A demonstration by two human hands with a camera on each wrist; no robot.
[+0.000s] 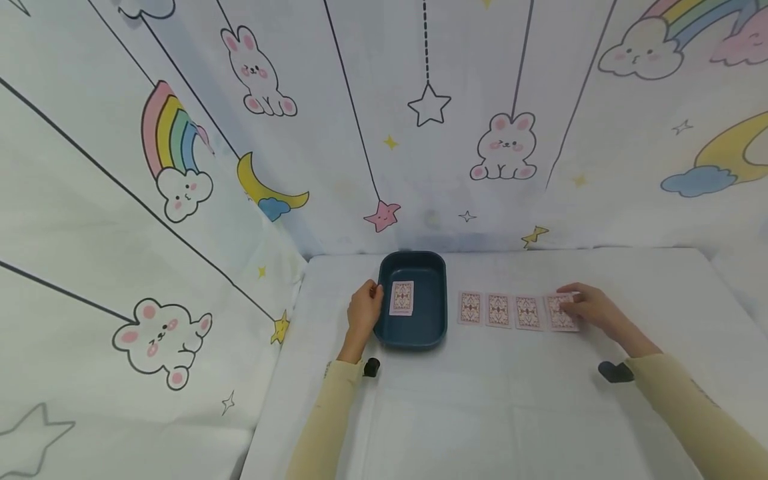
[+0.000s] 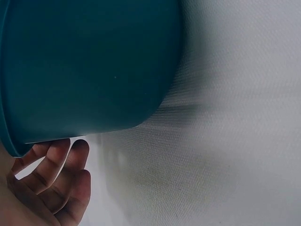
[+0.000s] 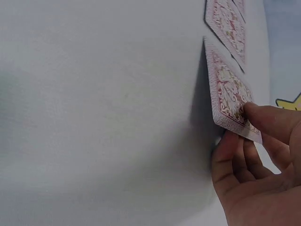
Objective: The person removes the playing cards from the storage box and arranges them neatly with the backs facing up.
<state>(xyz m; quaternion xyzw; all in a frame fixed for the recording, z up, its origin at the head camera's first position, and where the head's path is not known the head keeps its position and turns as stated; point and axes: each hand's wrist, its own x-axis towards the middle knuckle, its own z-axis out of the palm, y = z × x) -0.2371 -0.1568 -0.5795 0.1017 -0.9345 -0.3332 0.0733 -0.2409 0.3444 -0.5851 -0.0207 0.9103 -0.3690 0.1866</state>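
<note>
A dark teal tray (image 1: 431, 327) stands on the table with one patterned playing card (image 1: 402, 298) lying back up inside. My left hand (image 1: 365, 308) holds the tray's left rim, and in the left wrist view its curled fingers (image 2: 55, 157) reach under that rim. To the right of the tray, several playing cards (image 1: 498, 311) lie back up in a row. My right hand (image 1: 591, 309) pinches the rightmost card (image 1: 559, 313). The right wrist view shows the thumb (image 3: 270, 120) on top of this card, other fingers beneath it, and its near edge tilted up from the cloth.
A white cloth (image 1: 456, 413) covers the table. Behind and to the left hang white sheets (image 1: 336, 147) printed with rabbits, stars and rainbows. A dark strap piece (image 1: 371, 367) shows at the left wrist and another dark piece (image 1: 615, 372) at the right.
</note>
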